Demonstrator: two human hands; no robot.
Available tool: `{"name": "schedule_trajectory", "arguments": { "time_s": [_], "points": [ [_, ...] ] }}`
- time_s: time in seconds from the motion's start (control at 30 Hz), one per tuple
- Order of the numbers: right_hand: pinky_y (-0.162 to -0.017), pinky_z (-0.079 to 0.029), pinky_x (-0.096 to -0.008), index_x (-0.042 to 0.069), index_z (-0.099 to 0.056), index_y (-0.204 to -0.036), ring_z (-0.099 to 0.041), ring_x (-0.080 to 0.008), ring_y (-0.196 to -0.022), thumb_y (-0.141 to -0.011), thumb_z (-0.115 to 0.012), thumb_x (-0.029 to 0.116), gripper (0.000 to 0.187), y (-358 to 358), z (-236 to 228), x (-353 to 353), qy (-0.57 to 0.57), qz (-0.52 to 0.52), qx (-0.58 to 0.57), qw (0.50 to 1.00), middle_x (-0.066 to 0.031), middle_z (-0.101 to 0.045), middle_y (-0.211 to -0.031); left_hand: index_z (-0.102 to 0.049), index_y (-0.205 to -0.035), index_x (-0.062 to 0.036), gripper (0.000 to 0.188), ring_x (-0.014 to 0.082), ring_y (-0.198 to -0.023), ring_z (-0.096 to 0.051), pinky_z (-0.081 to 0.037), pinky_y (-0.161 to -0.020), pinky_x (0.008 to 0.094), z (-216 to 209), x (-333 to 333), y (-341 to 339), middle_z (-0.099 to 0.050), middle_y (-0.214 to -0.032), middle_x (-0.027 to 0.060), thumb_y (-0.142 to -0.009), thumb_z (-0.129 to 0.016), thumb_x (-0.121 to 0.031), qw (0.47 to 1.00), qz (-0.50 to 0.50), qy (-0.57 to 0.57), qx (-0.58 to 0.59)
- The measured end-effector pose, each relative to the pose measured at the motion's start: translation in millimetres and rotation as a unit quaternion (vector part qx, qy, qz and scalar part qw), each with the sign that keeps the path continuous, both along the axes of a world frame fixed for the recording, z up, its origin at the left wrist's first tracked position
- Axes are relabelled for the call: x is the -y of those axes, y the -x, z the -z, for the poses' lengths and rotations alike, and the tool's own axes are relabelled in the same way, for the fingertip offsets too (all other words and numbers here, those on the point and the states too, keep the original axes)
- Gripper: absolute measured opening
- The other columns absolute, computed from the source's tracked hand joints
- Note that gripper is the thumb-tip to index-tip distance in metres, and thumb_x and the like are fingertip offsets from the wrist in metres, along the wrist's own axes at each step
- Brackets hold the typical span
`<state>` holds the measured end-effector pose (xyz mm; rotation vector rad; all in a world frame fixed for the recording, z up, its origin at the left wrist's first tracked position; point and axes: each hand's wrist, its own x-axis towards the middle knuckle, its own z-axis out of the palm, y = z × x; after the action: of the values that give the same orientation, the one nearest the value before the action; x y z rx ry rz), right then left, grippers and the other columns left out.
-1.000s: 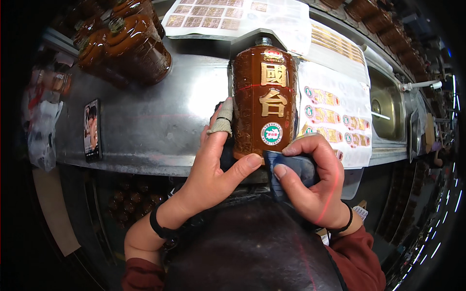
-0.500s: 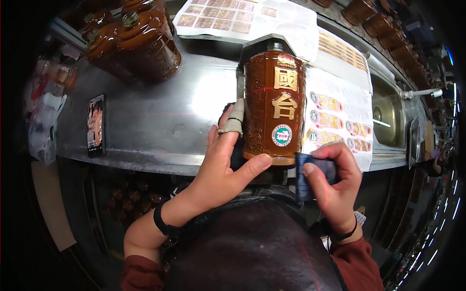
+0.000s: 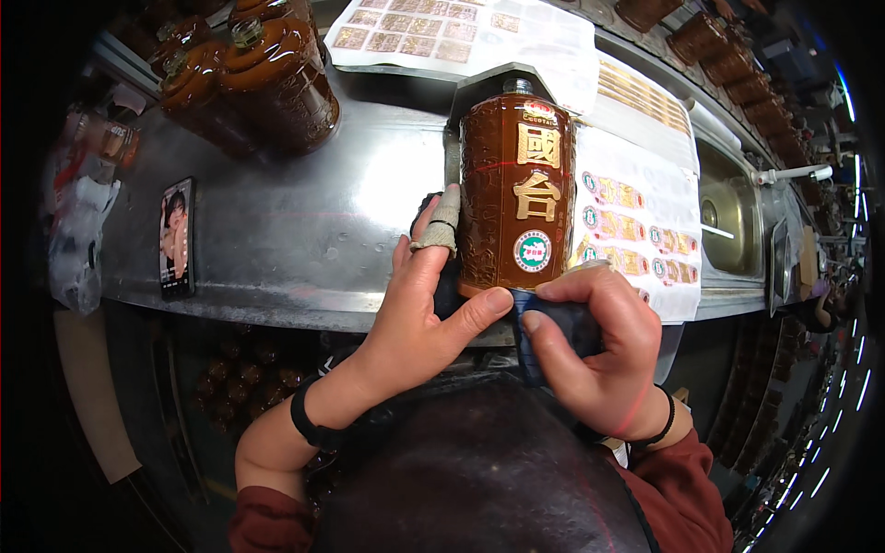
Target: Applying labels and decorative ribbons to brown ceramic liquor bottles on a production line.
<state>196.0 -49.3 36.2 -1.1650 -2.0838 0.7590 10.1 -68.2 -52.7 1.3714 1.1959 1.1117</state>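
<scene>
While one brown bottle rests front-upward by the near edge of the worktop, its neck points to 12 o'clock; two gold characters and one round label mark it. At 7 o'clock, the left hand, wearing one grey finger cover, is spread, thumb at the base, fingers along the side. At 5 o'clock, the right hand pinches one blue cloth just beside the base. Surroundings: one phone, 9 o'clock; at least three further bottles, 10 o'clock; at least five printed labels, 3 o'clock; one sink beyond.
</scene>
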Motion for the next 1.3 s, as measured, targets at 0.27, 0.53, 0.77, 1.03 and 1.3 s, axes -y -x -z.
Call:
{"name": "schedule_trajectory", "arguments": {
  "time_s": [0.27,0.53,0.77,1.03,1.3],
  "points": [
    [-0.074,-0.046,-0.0247,-0.001,-0.058,-0.101,-0.057,-0.0100,-0.084,-0.087,-0.066,0.001,0.017,-24,-7,1,0.260,0.074,-0.173,0.947,-0.0061,-0.062,-0.094,-0.035,-0.153,-0.0013,0.093,0.0356,-0.154,-0.018,-0.011,-0.118,0.0615,0,6,16,-0.031,-0.160,0.0220,-0.079,-0.082,-0.034,0.994,0.049,-0.030,-0.098],
    [-0.067,-0.056,-0.0328,0.000,-0.070,-0.090,-0.071,-0.0253,-0.071,-0.075,-0.071,-0.001,0.015,-31,3,4,-0.083,-0.083,0.067,0.991,-0.0197,-0.074,-0.094,-0.052,-0.140,0.0010,0.073,0.0344,-0.144,-0.041,-0.013,-0.120,0.0595,12,0,12,-0.051,-0.148,0.0196,-0.077,-0.082,-0.020,0.977,-0.015,-0.141,-0.160],
    [-0.061,-0.056,-0.0325,0.000,-0.074,-0.094,-0.070,-0.0247,-0.068,-0.062,-0.072,0.000,0.031,-38,21,0,-0.202,-0.171,0.128,0.956,-0.0234,-0.074,-0.101,-0.065,-0.125,-0.0008,0.060,0.0325,-0.131,-0.056,-0.024,-0.117,0.0617,0,-3,8,-0.063,-0.133,0.0178,-0.070,-0.082,-0.018,0.966,-0.069,-0.197,-0.154],
    [-0.049,-0.048,-0.0254,0.002,-0.074,-0.093,-0.065,-0.0139,-0.061,-0.061,-0.072,0.003,0.032,-22,18,-9,-0.253,-0.230,0.165,0.925,-0.0167,-0.074,-0.098,-0.065,-0.125,-0.0020,0.059,0.0309,-0.132,-0.055,-0.024,-0.118,0.0606,5,0,6,-0.063,-0.135,0.0166,-0.070,-0.083,-0.017,0.972,-0.089,-0.180,-0.120],
    [-0.042,-0.034,-0.0219,0.011,-0.076,-0.092,-0.050,-0.0058,-0.051,-0.062,-0.072,0.008,0.030,-12,16,-18,-0.304,-0.284,0.238,0.878,0.0014,-0.064,-0.078,-0.048,-0.145,0.0010,0.081,0.0294,-0.138,-0.051,-0.015,-0.122,0.0547,13,13,17,-0.061,-0.140,0.0150,-0.074,-0.084,-0.014,0.982,-0.070,-0.132,-0.113]
  ]
}}
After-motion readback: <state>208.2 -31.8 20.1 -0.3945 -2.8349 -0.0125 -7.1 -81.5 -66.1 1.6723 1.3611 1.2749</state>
